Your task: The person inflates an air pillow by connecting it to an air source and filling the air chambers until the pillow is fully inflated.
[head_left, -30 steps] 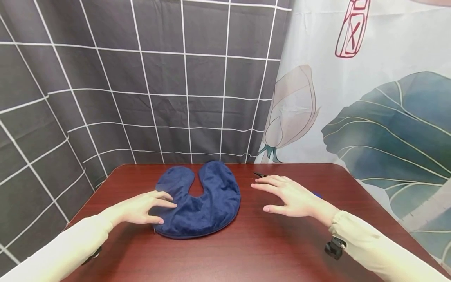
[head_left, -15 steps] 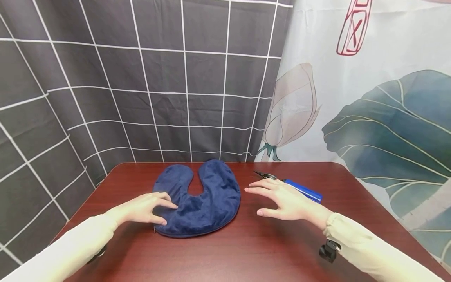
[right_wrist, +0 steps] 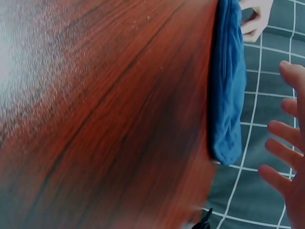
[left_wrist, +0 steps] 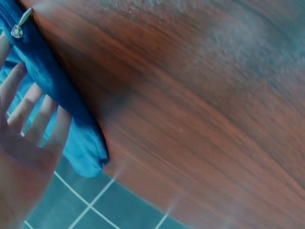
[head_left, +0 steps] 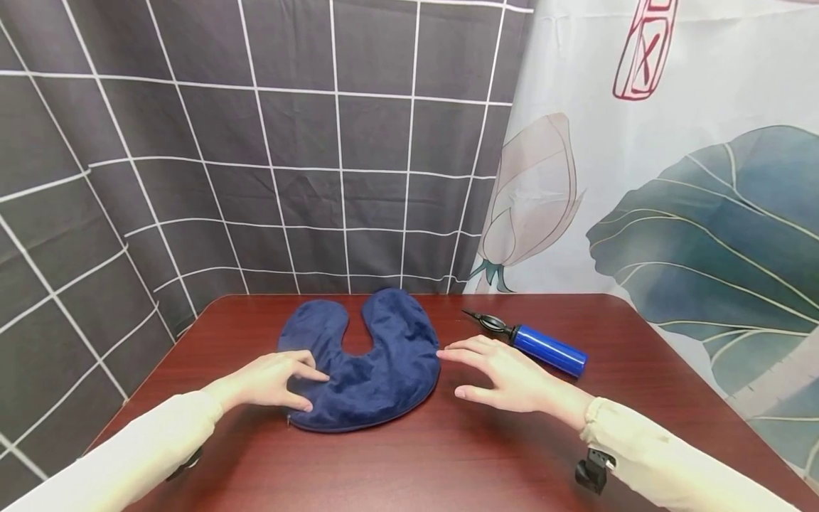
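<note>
A dark blue, U-shaped neck pillow [head_left: 377,384] lies flat on the table, its opening toward the back wall. Over its left side is my left hand [head_left: 271,380], fingers spread and lightly bent. The left wrist view shows the pillow's zipper pull [left_wrist: 17,31] close to that left hand [left_wrist: 31,129]. Just off the pillow's right edge my right hand [head_left: 505,373] hovers with relaxed, spread fingers and holds nothing. In the right wrist view, a gap separates the right hand [right_wrist: 290,143] from the pillow [right_wrist: 228,90].
Behind the right hand lies a blue hand pump [head_left: 550,350] with a black nozzle, on the reddish-brown table [head_left: 409,469]. A dark grid-patterned curtain [head_left: 301,142] and a white printed curtain [head_left: 576,85] hang at the table's back edge.
My right hand has moved left and nearer, toward the pillow, uncovering the hand pump behind it. The left hand has shifted slightly right over the pillow.
</note>
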`<state>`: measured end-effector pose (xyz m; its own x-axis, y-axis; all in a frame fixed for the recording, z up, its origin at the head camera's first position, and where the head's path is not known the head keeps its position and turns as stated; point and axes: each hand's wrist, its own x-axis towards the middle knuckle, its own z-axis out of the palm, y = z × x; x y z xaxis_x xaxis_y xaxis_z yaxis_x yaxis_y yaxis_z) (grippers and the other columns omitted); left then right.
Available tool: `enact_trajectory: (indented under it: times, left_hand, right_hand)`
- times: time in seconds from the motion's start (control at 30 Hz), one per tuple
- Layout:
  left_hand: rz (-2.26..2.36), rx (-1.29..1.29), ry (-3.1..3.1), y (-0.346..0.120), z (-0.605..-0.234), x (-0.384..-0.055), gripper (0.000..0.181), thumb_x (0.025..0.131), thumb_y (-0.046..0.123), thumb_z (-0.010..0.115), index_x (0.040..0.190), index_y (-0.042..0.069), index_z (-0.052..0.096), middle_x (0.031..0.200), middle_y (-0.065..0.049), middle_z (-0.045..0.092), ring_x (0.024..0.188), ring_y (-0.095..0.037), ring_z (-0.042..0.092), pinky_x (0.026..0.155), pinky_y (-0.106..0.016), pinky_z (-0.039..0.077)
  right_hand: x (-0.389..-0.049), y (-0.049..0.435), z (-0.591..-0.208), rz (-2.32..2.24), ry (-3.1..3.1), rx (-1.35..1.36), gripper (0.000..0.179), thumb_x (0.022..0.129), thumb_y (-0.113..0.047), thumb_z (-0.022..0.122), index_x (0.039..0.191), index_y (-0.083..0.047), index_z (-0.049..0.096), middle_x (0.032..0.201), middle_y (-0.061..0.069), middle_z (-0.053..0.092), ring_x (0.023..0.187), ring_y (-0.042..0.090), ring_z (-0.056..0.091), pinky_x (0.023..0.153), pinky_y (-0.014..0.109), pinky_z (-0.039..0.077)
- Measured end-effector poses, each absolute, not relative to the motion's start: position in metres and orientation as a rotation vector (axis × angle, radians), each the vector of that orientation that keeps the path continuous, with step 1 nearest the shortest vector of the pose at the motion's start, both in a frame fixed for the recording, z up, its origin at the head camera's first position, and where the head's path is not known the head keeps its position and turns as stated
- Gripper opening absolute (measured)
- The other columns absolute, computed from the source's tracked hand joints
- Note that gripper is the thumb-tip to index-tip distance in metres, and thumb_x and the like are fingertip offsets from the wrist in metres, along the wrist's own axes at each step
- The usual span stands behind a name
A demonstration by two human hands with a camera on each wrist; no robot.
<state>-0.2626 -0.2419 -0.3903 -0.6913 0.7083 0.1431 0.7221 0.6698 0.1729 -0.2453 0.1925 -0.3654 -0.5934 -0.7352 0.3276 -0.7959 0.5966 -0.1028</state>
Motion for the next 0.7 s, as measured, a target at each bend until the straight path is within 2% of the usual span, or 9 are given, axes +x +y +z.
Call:
enact_trajectory:
  times: [0.13,0.4,0.7]
  left_hand:
    - [-0.318,-1.194,-2.82,-0.237,-0.391,-0.261,0.044,0.077,0.052,0.078,0.116,0.031,0.074,0.093,0.012,0.059,0.079,-0.002,0.052,0.064,-0.018,0.041]
    - [-0.283,-1.149,-2.846,-0.223,-0.39,-0.258,0.045,0.076,0.056,0.077,0.115,0.033,0.074,0.089,0.014,0.058,0.073,0.001,0.052,0.061,-0.017,0.041]
    - [-0.28,-1.068,-2.847,-0.208,-0.394,-0.252,0.046,0.074,0.058,0.077,0.112,0.032,0.075,0.084,0.015,0.056,0.066,0.007,0.043,0.058,-0.015,0.035]
  right_hand:
    - [-0.243,0.189,-0.366,0.366,-2.592,1.237,0.05,0.093,-0.044,0.064,0.14,-0.026,0.055,0.136,-0.008,0.059,0.129,0.014,0.053,0.107,0.044,0.044]
    - [-0.24,0.187,-0.369,0.397,-2.626,1.201,0.048,0.094,-0.041,0.063,0.14,-0.027,0.055,0.134,-0.009,0.059,0.128,0.013,0.054,0.106,0.045,0.045]
    - [-0.237,0.186,-0.371,0.394,-2.629,1.191,0.048,0.096,-0.05,0.057,0.139,-0.028,0.055,0.134,-0.011,0.059,0.127,0.011,0.054,0.105,0.042,0.046]
